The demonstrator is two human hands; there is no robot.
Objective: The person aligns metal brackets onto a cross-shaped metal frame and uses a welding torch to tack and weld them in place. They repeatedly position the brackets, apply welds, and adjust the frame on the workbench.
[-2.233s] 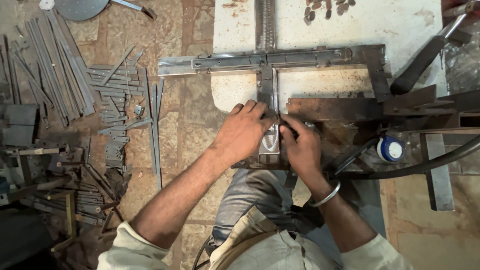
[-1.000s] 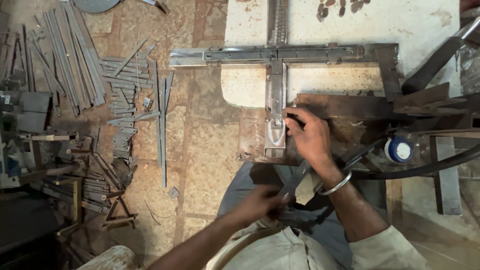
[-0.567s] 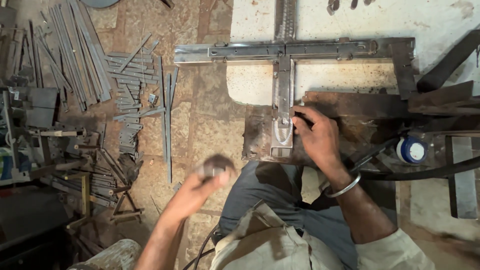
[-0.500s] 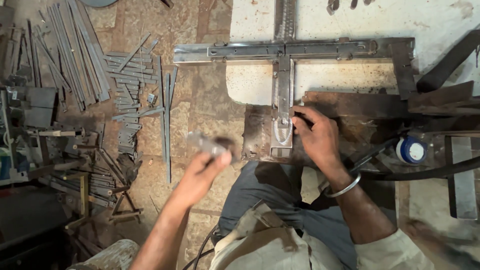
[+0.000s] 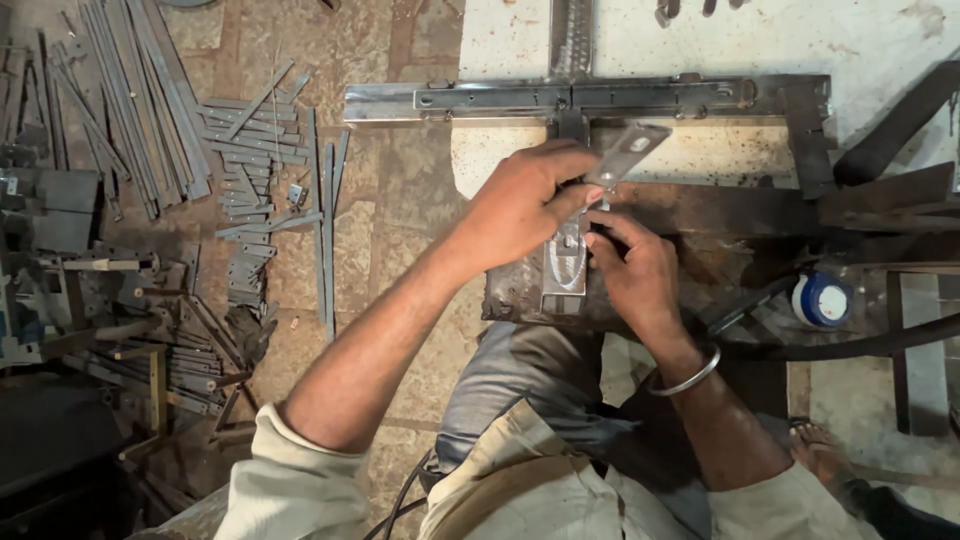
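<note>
My left hand point(image 5: 522, 205) holds a small flat metal plate point(image 5: 628, 150) with a hole in it, tilted above the upright bar of a T-shaped steel frame point(image 5: 590, 96). My right hand point(image 5: 632, 268), with a metal bangle at the wrist, rests its fingers on the lower end of that upright bar point(image 5: 566, 265), on a rusty dark metal block point(image 5: 700, 215). The two hands are almost touching over the bar.
Many loose steel strips and short cut pieces point(image 5: 240, 150) lie on the stone floor to the left, with scrap metal point(image 5: 120, 330) nearer. A white slab point(image 5: 780, 40) lies under the frame. A blue-and-white round container point(image 5: 822, 298) and a dark cable point(image 5: 860, 345) sit right.
My left hand reached down to the left, picked up a small metal piece, and came back up to the upright bar with it. My right hand stayed on the bar.
</note>
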